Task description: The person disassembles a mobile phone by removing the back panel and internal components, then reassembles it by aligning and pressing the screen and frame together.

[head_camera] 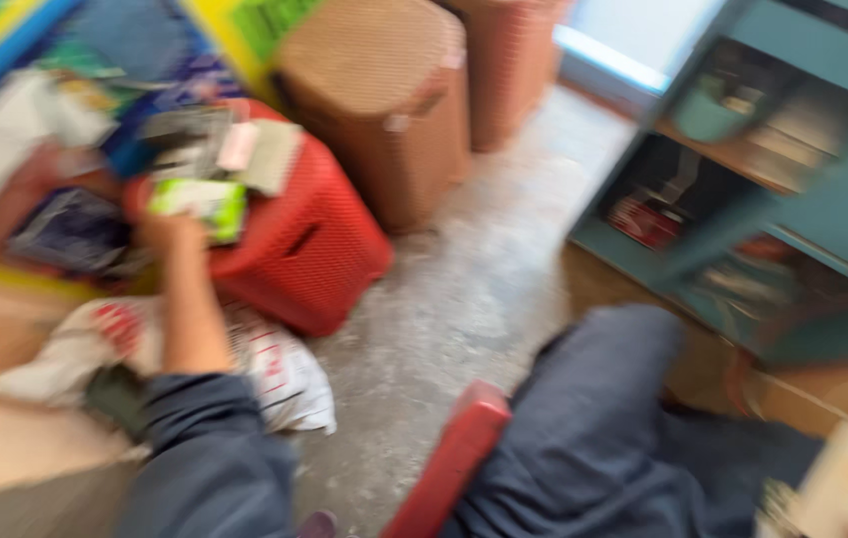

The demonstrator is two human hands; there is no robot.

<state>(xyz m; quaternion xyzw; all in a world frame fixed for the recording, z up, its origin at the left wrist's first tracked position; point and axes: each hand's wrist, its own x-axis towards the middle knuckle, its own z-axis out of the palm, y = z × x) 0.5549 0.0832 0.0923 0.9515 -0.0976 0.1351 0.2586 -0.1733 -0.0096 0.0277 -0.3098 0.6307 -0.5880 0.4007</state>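
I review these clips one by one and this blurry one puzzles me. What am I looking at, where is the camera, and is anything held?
There is no machine: a person wears a camera on the head, looking down at their own arms and legs. The picture is smeared by motion. The left hand reaches out and touches or grips a green and white packet at a red basket piled with papers. Two brown wicker bins stand behind it on the grey floor, with a teal shelf unit to the right. The right hand is barely in view, by a pale box at the bottom right corner.
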